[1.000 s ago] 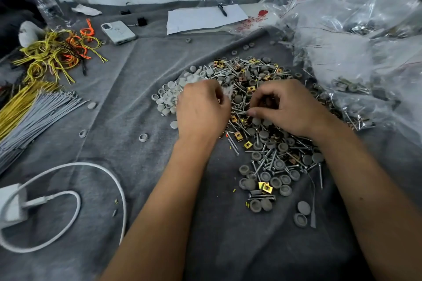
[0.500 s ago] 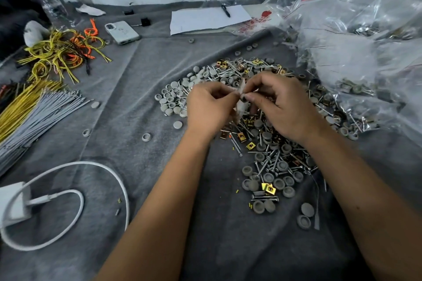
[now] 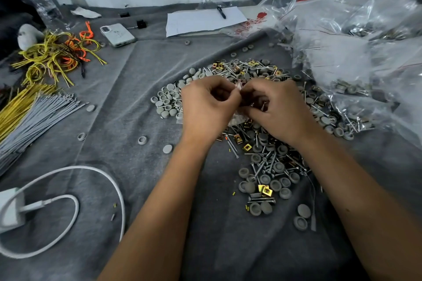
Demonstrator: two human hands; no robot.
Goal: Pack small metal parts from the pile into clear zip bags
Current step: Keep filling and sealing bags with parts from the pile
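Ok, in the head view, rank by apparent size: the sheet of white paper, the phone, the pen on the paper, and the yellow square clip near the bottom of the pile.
1. Sheet of white paper
2. Phone
3. Pen and yellow square clip: unranked, since they look alike in size and the clip lies nearer the camera.

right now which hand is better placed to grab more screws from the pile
Right hand: it sits directly over the mixed pile of silver screws and grey caps, and screws already show under its fingers. Left hand pinches the small clear zip bag.

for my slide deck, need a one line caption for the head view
Both hands pinch a small clear zip bag above the pile of screws, caps and clips.
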